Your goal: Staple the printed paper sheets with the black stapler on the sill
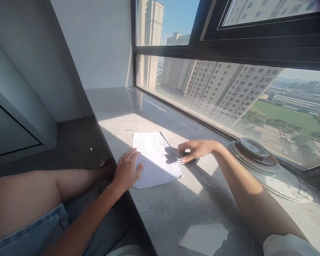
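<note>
A stack of white paper sheets [154, 163] with printed lines lies on the pale stone windowsill, partly in sun and partly in shadow. My left hand [126, 169] rests on its left edge, fingers stretched out and lying flat. At the right edge of the paper, my right hand [196, 149] is closed around a small black and silver stapler [189, 160]. My fingers cover part of the stapler, and its metal end touches or nearly touches the paper's edge. I cannot tell whether the sheets are between its jaws.
A small greyish strip [128, 130] lies beyond the paper. Stacked round lids or dishes [256, 153] stand by the window at right, near my forearm. The windowsill [160, 213] drops off along its left edge beside my legs. A dark-framed window [165, 51] runs along the right.
</note>
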A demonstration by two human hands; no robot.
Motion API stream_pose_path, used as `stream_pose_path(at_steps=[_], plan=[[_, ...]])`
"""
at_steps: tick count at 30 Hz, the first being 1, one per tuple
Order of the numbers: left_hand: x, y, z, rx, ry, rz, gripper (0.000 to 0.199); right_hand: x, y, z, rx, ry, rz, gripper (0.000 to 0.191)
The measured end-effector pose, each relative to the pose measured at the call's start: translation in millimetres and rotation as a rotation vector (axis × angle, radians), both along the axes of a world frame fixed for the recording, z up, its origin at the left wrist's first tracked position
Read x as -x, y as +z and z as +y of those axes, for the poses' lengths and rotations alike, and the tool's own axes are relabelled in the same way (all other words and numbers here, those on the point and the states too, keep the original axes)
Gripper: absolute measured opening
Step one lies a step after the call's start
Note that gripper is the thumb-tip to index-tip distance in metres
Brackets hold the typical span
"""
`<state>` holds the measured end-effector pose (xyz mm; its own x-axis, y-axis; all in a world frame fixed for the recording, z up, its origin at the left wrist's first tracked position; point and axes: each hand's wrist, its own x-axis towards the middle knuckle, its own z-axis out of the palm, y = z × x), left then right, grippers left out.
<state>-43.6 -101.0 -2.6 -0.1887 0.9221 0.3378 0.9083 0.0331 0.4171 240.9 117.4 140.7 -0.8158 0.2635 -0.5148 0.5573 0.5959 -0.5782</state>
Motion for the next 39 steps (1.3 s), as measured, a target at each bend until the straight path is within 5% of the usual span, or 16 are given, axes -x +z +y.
stream_pose_path(at_steps=[7, 14, 22, 32, 35, 39], plan=[[0.8, -1.4, 1.2, -0.044, -0.003, 0.004, 0.045, 39.3, -37.2, -18.3, -0.251, -0.404, 0.216, 0.071], [-1.1, -1.7, 2.2, -0.046, 0.002, 0.011, 0.044, 60.2, -68.0, -28.4, -0.506, -0.248, 0.239, 0.045], [-3.6, 0.0, -0.1, -0.018, 0.018, -0.028, 0.047, 44.8, -58.8, -15.2, -0.214, -0.288, 0.195, 0.039], [-3.6, 1.4, 0.4, -0.002, 0.014, -0.005, 0.047, 70.5, -82.2, -50.3, -0.822, -0.157, -0.045, 0.028], [-3.6, 2.3, 0.4, -0.007, 0.014, -0.001, 0.046, 68.1, -76.5, -40.9, -0.684, -0.14, 0.032, 0.031], [-3.6, 2.8, 0.3, -0.021, 0.018, 0.002, 0.044, 40.8, -49.2, -11.3, -0.175, -0.136, 0.375, 0.047]])
